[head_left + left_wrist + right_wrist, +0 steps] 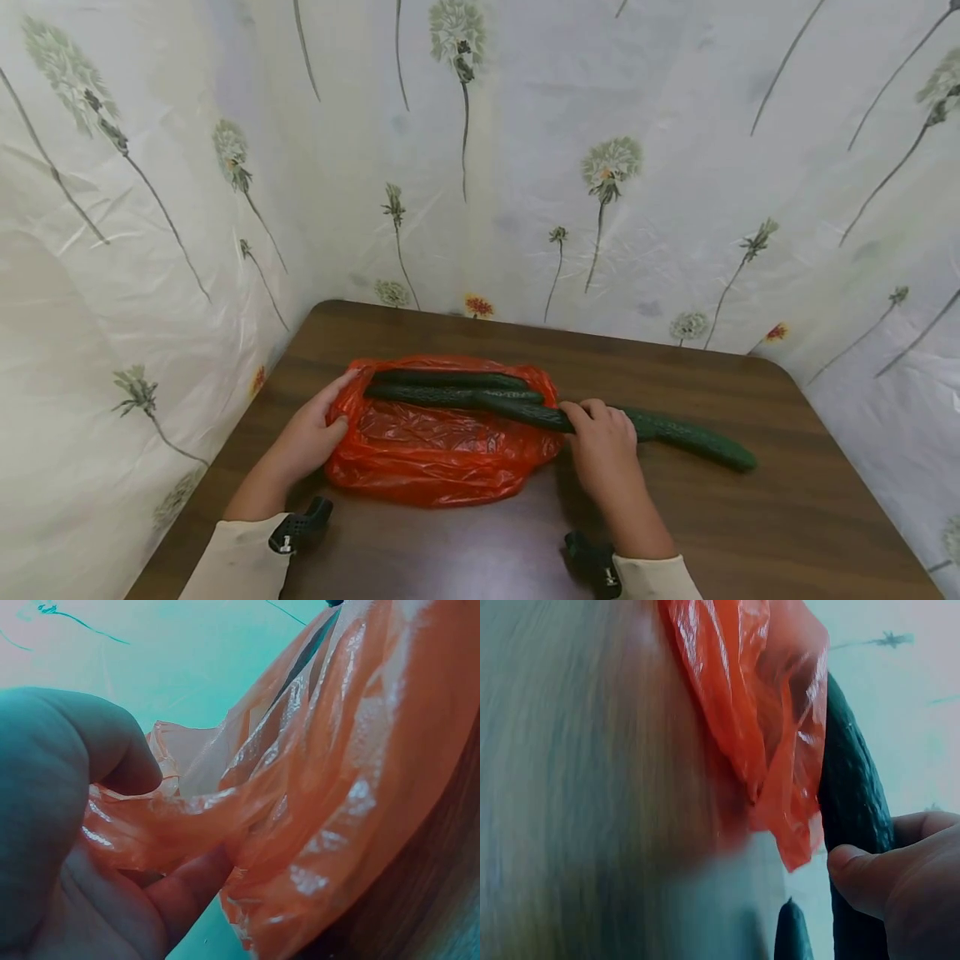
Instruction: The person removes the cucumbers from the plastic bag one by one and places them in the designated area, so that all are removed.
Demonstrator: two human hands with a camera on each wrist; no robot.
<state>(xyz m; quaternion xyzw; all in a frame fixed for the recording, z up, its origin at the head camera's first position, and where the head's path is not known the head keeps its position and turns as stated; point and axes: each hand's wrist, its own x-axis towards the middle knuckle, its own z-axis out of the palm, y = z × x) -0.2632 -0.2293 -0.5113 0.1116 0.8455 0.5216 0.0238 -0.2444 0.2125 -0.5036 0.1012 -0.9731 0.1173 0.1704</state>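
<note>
A red plastic bag (pixel 431 487) lies on its side with its mouth spread open. Two dark green cucumbers (pixel 450 379) rest inside it along the far side. At the bag's left end my left hand (pixel 311 433) holds its edge; in the left wrist view the thin plastic (pixel 300 847) passes between thumb and fingers. My right hand (pixel 603 442) grips another cucumber (pixel 517 410) near the bag's right end, its left part reaching over the bag's opening. In the right wrist view, thumb and fingers wrap this cucumber (pixel 851 780).
A further cucumber (pixel 705 440) lies on the brown wooden table (pixel 720 525), right of my right hand and partly hidden by it. Its tip (pixel 791 930) shows low in the right wrist view. Flower-printed sheeting (pixel 525 167) rises behind the table and along both sides.
</note>
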